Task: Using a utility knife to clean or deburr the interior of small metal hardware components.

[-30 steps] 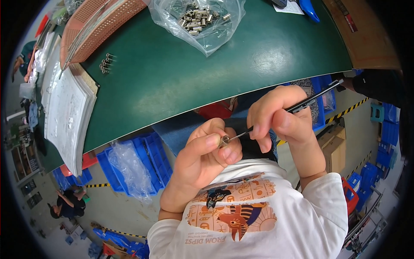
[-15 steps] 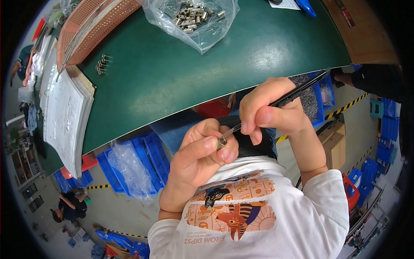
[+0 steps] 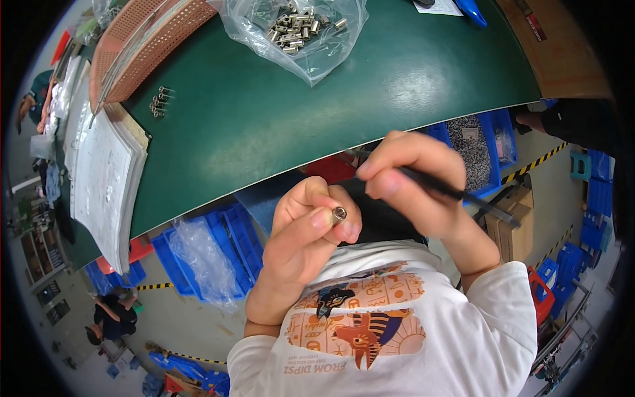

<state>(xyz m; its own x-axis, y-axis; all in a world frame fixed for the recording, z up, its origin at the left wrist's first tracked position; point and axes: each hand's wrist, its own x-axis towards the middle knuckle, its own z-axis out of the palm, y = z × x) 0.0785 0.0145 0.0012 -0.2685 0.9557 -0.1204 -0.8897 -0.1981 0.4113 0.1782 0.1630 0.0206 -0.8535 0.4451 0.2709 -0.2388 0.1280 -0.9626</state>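
My left hand [image 3: 305, 228] pinches a small metal sleeve [image 3: 339, 214] between thumb and fingers, its round open end facing up. My right hand [image 3: 423, 182] is closed round a slim black tool [image 3: 433, 184], blurred by motion, whose back end slants down to the right. A gap separates the tool from the sleeve, and the tool's front tip is too blurred to make out. Both hands are in front of my body, just off the near edge of the green table [image 3: 264, 145].
On the table sit a clear plastic bag [image 3: 321, 63] of metal sleeves [image 3: 294, 30], several small metal pins [image 3: 159, 101], a pink perforated basket [image 3: 142, 56] and a stack of papers [image 3: 106, 192]. Blue bins [image 3: 493, 142] stand below the table's edge. Another person [image 3: 112, 317] is at lower left.
The tool's thin metal tip was at the sleeve; my right hand has pulled it away and swung its back end downward. My left hand keeps the sleeve, its open end now uncovered.
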